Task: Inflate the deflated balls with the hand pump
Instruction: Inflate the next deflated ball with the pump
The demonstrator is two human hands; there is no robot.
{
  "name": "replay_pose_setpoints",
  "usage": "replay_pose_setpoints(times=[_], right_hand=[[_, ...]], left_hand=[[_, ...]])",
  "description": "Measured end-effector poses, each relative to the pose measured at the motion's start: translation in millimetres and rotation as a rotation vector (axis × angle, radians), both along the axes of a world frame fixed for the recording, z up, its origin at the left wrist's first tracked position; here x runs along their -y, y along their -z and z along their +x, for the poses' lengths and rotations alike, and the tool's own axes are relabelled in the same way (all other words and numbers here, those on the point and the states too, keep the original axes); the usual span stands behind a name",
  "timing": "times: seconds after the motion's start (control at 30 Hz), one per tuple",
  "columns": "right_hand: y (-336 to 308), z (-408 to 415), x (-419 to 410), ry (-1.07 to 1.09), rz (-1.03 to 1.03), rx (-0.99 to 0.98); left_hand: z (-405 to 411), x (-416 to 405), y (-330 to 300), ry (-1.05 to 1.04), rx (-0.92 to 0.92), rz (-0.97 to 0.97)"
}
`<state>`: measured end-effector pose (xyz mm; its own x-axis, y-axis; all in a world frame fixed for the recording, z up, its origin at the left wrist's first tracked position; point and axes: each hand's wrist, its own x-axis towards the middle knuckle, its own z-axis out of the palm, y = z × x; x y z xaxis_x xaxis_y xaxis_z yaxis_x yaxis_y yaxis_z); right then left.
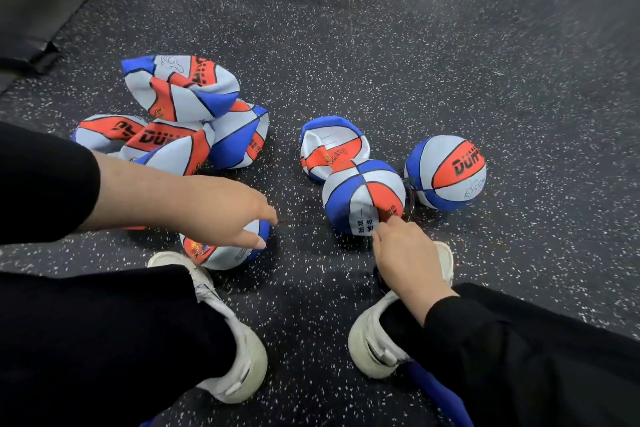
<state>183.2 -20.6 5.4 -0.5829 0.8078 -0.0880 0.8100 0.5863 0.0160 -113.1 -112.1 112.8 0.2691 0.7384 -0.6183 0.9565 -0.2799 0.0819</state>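
Right hand (407,251) touches ball (363,196); left hand (228,215) over another ball (221,251).

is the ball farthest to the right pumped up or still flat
Pumped up. The rightmost ball is round and smooth, unlike the crumpled balls on the left.

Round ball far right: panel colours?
The ball has blue, light grey and orange panels with black lettering; head view.

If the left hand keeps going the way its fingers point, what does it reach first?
Probably bare floor, then the ball that the right hand touches. The left hand hovers over a nearer ball; depth is unclear.
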Motion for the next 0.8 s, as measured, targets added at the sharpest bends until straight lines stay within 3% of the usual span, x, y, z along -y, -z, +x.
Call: replay_pose_setpoints(times=[0.13,0.3,0.4,0.57,0.8], right_hand=[[-19.9,17.5,-11.2,0.057,0.028,0.031],[-99.9,3.9,-42.7,-0.013,0.157,0.007],[-126.8,8.8,-50.2,-0.043,0.100,0.102],[-113.7,3.1,-51.2,0.132,-0.280,-0.118],[-17.0,6.9,-9.1,0.110,-0.060,-0.116]], left_hand=[[5.2,-0.2,-3.7,0.029,0.017,0.010],[3.3,5.1,-1.0,0.028,0.006,-0.027],[5.4,3.2,-4.3,0.028,0.013,-0.003],[-0.4,2.9,-1.0,0.022,0.023,0.031],[0.5,4.8,3.3,0.003,0.000,-0.020]])
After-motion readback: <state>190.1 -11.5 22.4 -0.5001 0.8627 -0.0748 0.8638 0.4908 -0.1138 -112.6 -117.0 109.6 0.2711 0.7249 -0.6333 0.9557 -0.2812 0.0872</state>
